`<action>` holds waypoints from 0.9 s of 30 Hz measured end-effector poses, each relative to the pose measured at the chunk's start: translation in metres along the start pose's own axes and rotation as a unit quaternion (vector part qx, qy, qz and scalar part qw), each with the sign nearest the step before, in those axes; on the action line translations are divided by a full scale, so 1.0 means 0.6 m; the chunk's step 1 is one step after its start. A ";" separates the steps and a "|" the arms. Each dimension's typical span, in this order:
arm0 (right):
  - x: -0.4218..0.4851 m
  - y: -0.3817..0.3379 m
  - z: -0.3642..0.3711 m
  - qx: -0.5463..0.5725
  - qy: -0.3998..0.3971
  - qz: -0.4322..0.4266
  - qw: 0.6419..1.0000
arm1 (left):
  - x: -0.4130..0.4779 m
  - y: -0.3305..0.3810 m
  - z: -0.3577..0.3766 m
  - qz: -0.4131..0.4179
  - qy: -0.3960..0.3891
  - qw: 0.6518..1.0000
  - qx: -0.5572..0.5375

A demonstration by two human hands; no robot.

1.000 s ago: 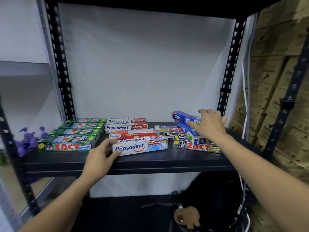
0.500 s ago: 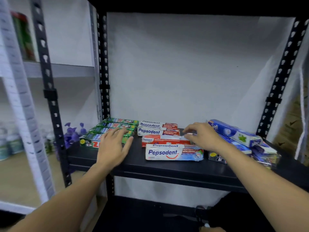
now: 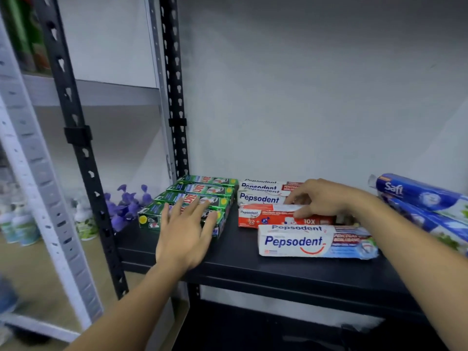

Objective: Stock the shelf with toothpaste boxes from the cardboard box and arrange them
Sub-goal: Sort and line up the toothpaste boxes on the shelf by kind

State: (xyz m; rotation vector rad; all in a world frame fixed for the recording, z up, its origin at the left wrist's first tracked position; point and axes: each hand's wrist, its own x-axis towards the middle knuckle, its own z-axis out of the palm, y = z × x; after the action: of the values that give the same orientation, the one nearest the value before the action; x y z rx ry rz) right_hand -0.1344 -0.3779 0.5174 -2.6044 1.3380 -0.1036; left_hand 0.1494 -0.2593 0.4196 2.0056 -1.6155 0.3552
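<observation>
**SHELF STATUS: BOTH GRIPS AT THE TOOTHPASTE ROW**

Reference: on the black shelf [image 3: 253, 267], 12 o'clock is the back wall and 6 o'clock is the front edge.

Left grip [image 3: 186, 234]: the fingers are spread and straight and hold nothing. It sits over the front green Zact box [image 3: 149, 220] at 9 o'clock. Whether the fingertips actually touch the carton cannot be confirmed from where I stand. Three more Zact boxes [image 3: 202, 190] lie flat behind the front one, edge to edge, running toward 11 o'clock.

Right grip [image 3: 321, 200]: the fingers are curled over the top of the red Pepsodent box [image 3: 273, 220] with the thumb on its front face, pinching it. This box lies flat near the shelf centre.

The rear white Pepsodent boxes [image 3: 260, 198] lie at 12 o'clock of the red box, just beside it. The front white Pepsodent box [image 3: 298, 241] lies flat at 5 o'clock of the red box, nearest the shelf edge.

The blue Saft boxes [image 3: 417, 196] are stacked at 3 o'clock, tilted and partly cut off by the frame.

Past the black upright [image 3: 174, 97] at 9 o'clock are purple flowers [image 3: 126, 206] and pale bottles [image 3: 20, 224].
</observation>
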 end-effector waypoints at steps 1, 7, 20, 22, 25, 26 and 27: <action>0.006 -0.002 0.001 0.018 -0.007 -0.005 1.000 | 0.000 -0.001 0.002 0.001 0.001 1.000 0.001; 0.031 -0.004 -0.004 0.085 -0.043 -0.004 0.995 | 0.002 -0.006 0.008 0.006 0.014 1.000 0.001; -0.004 0.041 -0.001 0.077 0.048 -0.016 0.996 | 0.004 -0.007 0.010 0.007 0.032 0.999 -0.012; -0.002 0.047 0.005 0.061 0.047 -0.005 0.997 | 0.004 -0.006 0.009 0.007 0.033 0.999 -0.010; 0.001 0.057 0.011 0.109 0.035 0.003 0.993 | 0.003 -0.004 0.007 0.009 0.035 0.999 -0.010; -0.001 0.058 0.012 0.136 0.030 0.003 0.990 | 0.002 -0.004 0.007 0.009 0.035 0.999 -0.010; -0.001 0.060 0.012 0.155 0.024 0.000 0.988 | 0.002 -0.004 0.007 0.009 0.033 0.999 -0.009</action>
State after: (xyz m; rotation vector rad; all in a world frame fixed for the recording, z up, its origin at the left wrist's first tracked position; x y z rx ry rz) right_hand -0.1624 -0.3966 0.5022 -2.3534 1.2257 -0.3483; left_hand 0.1517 -0.2620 0.4163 1.9459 -1.5914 0.4087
